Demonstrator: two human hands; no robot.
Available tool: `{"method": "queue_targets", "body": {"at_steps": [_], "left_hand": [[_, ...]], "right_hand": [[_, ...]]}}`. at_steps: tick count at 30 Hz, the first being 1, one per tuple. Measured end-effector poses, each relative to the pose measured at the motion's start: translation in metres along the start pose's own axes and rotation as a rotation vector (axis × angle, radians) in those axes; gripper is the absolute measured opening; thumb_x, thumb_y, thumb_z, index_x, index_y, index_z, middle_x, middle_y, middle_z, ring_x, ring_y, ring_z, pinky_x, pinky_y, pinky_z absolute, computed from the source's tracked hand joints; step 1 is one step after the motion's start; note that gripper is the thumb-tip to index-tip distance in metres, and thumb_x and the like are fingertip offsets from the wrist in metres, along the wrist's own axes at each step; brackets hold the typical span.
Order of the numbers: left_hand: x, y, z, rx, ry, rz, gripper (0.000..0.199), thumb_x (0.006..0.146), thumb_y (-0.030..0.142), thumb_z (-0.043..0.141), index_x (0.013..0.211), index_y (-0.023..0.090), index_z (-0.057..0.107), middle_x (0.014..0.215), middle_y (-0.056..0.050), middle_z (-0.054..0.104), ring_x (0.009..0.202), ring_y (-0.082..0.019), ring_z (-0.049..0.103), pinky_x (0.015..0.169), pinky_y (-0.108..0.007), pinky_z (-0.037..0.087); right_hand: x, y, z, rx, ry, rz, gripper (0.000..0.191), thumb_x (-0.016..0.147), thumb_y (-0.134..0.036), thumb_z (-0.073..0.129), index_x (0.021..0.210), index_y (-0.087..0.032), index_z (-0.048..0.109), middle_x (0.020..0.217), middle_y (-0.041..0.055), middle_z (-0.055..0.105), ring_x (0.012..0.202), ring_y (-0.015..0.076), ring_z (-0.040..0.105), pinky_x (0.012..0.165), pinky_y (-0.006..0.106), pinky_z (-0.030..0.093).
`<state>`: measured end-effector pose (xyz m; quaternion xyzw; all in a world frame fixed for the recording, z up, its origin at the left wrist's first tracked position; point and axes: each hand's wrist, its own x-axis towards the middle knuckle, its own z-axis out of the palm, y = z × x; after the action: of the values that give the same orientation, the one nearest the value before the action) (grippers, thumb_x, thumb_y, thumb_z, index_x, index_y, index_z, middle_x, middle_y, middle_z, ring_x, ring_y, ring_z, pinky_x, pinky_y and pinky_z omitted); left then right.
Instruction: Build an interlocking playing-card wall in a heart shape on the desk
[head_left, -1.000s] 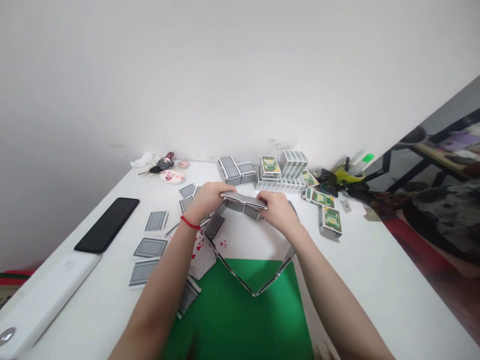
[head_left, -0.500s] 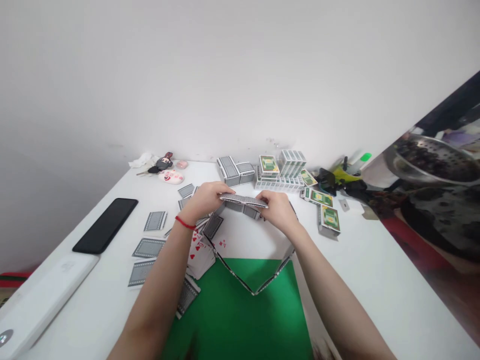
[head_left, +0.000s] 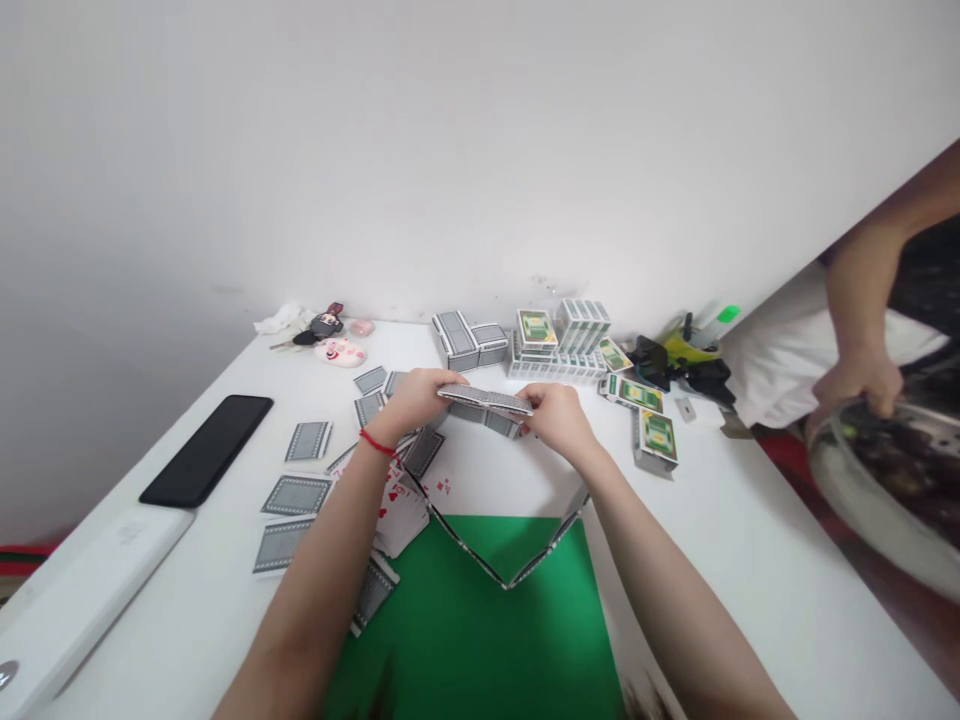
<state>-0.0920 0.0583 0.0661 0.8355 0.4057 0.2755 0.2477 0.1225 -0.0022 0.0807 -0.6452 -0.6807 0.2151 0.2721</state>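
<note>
Between my two hands is a strip of grey-backed playing cards (head_left: 486,401), folded and joined end to end. My left hand (head_left: 424,399) pinches its left end, and my right hand (head_left: 555,415) pinches the right end. A chain of joined cards (head_left: 480,565) runs in a V shape over the green mat (head_left: 487,640), below my wrists; how it connects to the strip is partly hidden by my arms. Loose grey-backed cards (head_left: 296,495) lie left of my left arm. Face-up cards with red hearts (head_left: 401,515) are beside that forearm.
Grey card blocks (head_left: 457,340) and stacked green-and-white card boxes (head_left: 559,345) stand by the wall. More card boxes (head_left: 656,440) sit to the right. A black phone (head_left: 208,450) and a white case (head_left: 90,590) lie left. At far right, another person's hand (head_left: 862,380) grips a metal colander (head_left: 862,500).
Another person's arm has come into view at the right, and the colander has moved lower. My hands keep the card strip in nearly the same place.
</note>
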Motion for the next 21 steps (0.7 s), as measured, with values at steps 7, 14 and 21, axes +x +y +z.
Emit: {"method": "queue_targets", "body": {"at_steps": [7, 14, 21], "left_hand": [[0.001, 0.002, -0.002, -0.006, -0.027, 0.000, 0.029, 0.070, 0.016, 0.045, 0.085, 0.017, 0.070, 0.087, -0.002, 0.071, 0.081, -0.016, 0.064, 0.069, -0.021, 0.047], [0.001, 0.001, -0.003, -0.017, -0.032, 0.009, 0.030, 0.068, 0.014, 0.045, 0.085, 0.016, 0.069, 0.087, -0.002, 0.071, 0.079, -0.016, 0.064, 0.068, -0.021, 0.047], [0.001, 0.001, -0.004, 0.000, -0.027, 0.024, 0.029, 0.068, 0.014, 0.045, 0.084, 0.016, 0.069, 0.086, -0.002, 0.072, 0.078, -0.016, 0.064, 0.068, -0.021, 0.047]], "right_hand": [[-0.003, -0.007, -0.002, -0.058, 0.014, -0.005, 0.021, 0.064, -0.008, 0.052, 0.068, -0.019, 0.069, 0.053, 0.0004, 0.065, 0.061, 0.0153, 0.059, 0.059, 0.021, 0.038], [-0.007, -0.012, -0.002, -0.101, 0.043, 0.033, 0.024, 0.061, -0.006, 0.051, 0.067, -0.020, 0.069, 0.055, 0.0010, 0.065, 0.060, 0.0157, 0.058, 0.056, 0.021, 0.036], [-0.008, -0.013, -0.002, -0.125, 0.034, 0.025, 0.027, 0.058, -0.003, 0.049, 0.066, -0.020, 0.069, 0.058, 0.0012, 0.066, 0.060, 0.0154, 0.057, 0.056, 0.021, 0.034]]}}
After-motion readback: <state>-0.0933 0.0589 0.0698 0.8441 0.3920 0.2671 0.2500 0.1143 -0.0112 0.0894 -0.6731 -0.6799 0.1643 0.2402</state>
